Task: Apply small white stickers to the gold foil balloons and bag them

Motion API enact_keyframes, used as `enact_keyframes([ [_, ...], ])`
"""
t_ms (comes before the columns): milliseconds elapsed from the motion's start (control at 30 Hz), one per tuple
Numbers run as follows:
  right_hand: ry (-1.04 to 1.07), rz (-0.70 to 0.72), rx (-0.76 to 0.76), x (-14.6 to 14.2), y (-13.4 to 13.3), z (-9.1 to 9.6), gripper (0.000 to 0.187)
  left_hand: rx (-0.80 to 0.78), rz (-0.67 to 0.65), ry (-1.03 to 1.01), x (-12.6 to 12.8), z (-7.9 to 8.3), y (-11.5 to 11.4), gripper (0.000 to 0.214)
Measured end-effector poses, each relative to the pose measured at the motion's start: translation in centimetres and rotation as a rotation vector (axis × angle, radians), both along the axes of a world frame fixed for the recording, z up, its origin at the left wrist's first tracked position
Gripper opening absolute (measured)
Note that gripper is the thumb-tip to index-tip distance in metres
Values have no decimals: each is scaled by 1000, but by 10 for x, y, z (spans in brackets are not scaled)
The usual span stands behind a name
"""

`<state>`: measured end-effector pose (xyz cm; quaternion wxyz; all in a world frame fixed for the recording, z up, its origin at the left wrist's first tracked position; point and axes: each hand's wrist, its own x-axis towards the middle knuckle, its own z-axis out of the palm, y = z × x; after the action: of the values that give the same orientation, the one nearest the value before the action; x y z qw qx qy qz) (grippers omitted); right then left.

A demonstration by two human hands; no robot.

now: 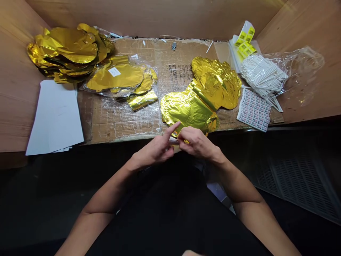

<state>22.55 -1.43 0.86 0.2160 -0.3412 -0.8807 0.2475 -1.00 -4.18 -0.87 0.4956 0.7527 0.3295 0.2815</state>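
Observation:
Near the front edge of the bench, my left hand (160,147) has its index finger raised, while its thumb and other fingers close around a small white piece (173,141) whose kind I cannot make out. Close beside it, my right hand (196,143) is closed in a pinch, with a bit of gold foil showing under its fingers. Just beyond both hands lies a flat gold foil balloon (186,108), its near end reaching my fingers. Another gold foil balloon (218,83) lies behind it. My fingers partly hide what is between the hands.
Stacked gold foil balloons (69,46) and a clear bag of balloons (117,76) lie left, above white paper sheets (55,115). White sticks in plastic (263,74), a sheet of small labels (254,109) and yellow barcode stickers (245,44) are right. Wooden walls (160,17) enclose the bench.

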Motion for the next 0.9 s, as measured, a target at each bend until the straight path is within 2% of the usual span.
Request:
enact_keyframes([
  [67,65,-127,-130,3,6,2,15,-23,39,-34,-4,-1,-1,97],
  [133,117,-297,-185,3,8,5,15,-53,54,-30,-8,-1,-1,91],
  [233,107,-447,-40,-6,2,4,19,-97,-31,35,-12,-1,0,71],
  [333,-21,-391,168,-20,-13,0,25,-86,-77,80,-11,-4,2,59],
  [433,-108,-254,205,-25,-24,-2,23,-93,-70,76,-10,-7,3,46],
  [500,-59,-213,138,-23,-25,0,18,-99,-82,38,-12,-9,3,47],
  [567,52,-252,14,-18,-21,5,17,-108,-120,-8,-15,-10,3,54],
  [633,148,-296,-185,-14,-16,11,17,-117,-167,-30,-17,-10,3,56],
  [700,182,-261,-422,-12,-12,16,15,-121,-210,-9,-19,-9,3,51],
  [767,190,-218,-597,-10,-9,19,15,-130,-235,27,-20,-7,4,47],
  [833,213,-303,-642,-9,-7,17,19,-144,-252,77,-21,-7,6,53],
  [900,223,-486,-593,-10,-3,10,20,-135,-237,174,-20,-9,8,70],
])
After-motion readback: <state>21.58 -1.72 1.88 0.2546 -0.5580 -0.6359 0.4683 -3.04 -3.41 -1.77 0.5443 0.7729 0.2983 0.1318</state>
